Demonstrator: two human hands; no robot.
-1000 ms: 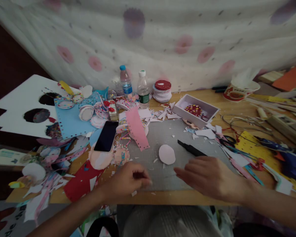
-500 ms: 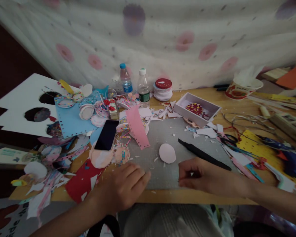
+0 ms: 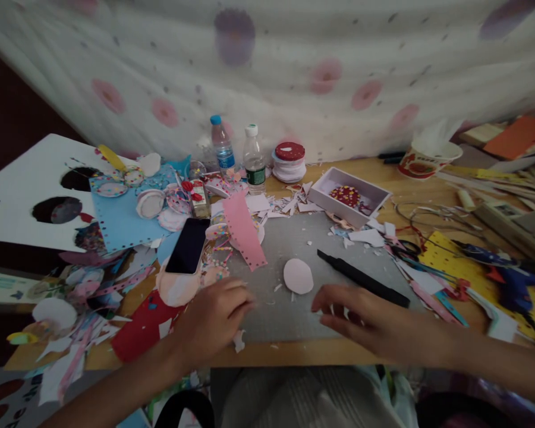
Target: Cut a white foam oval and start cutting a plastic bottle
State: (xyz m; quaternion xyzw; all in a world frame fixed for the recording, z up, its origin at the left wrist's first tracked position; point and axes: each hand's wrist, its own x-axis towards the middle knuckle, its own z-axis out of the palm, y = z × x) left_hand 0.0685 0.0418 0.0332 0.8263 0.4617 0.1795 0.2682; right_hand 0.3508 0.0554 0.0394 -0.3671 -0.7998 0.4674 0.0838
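On the grey mat (image 3: 274, 315) lies a pale round paper disc (image 3: 298, 276). My right hand (image 3: 356, 318) hovers just below and right of the disc, its fingers curved and apart, with nothing between them. My left hand (image 3: 220, 309) is over the mat's left edge, fingers bent and slightly blurred; whether it holds anything is hidden. A small white scrap (image 3: 239, 340) shows just beneath it. A black pen-like cutter (image 3: 363, 277) rests to the right of the disc. A pink dotted strip (image 3: 244, 232) lies behind my left hand.
At the left are a phone (image 3: 188, 246), red paper (image 3: 145, 327) and heaps of scraps. Two bottles (image 3: 255, 160), a stack of discs (image 3: 289, 161) and a white box (image 3: 334, 204) stand behind. A glue gun (image 3: 515, 288) lies right.
My left hand has shifted a little left, and a white scrap now shows below it. The fingers of my right hand have spread apart. The view has turned slightly right.
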